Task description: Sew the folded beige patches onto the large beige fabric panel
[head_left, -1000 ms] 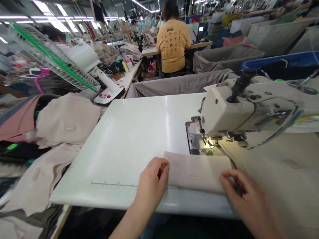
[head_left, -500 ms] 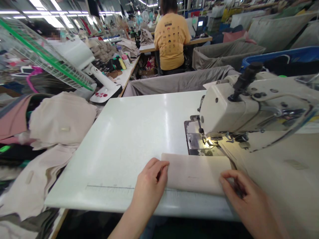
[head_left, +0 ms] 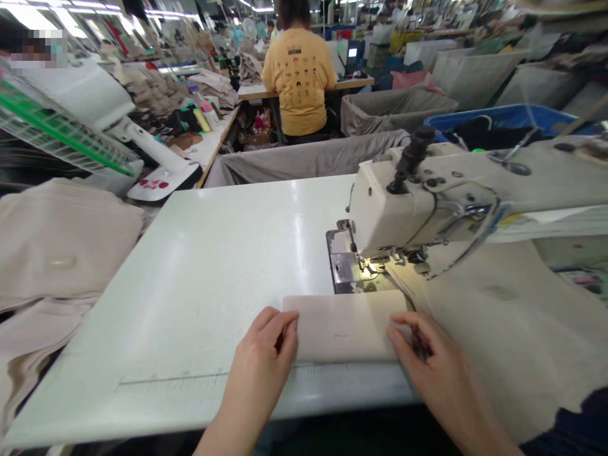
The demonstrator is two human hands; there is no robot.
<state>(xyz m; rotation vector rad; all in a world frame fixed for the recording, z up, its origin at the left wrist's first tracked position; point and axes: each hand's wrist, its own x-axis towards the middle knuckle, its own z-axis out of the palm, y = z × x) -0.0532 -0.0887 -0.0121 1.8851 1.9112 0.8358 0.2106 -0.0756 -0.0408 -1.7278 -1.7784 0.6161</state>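
A folded beige fabric piece (head_left: 344, 329) lies flat on the table just in front of the sewing machine's needle plate, with a short dark mark near its middle. My left hand (head_left: 268, 345) pinches its left edge between thumb and fingers. At the right edge, my right hand (head_left: 430, 354) has thumb and index finger closed on the fabric. Something dark shows inside the curl of the right fingers; I cannot make out what it is. The sewing machine (head_left: 394, 209) stands beyond, its lamp lighting the presser foot (head_left: 375, 267).
A large beige cloth (head_left: 498, 335) spreads right of the machine. Stacked beige pieces (head_left: 61, 234) lie at the left, below a white fan (head_left: 161, 161). A grey cloth-lined bin (head_left: 304, 157) stands behind the table. A person in a yellow shirt (head_left: 301, 76) sits farther off.
The view has turned to the right, so everything appears farther left. Both hands stay at the edges of the fabric piece, which keeps about the same place before the machine.
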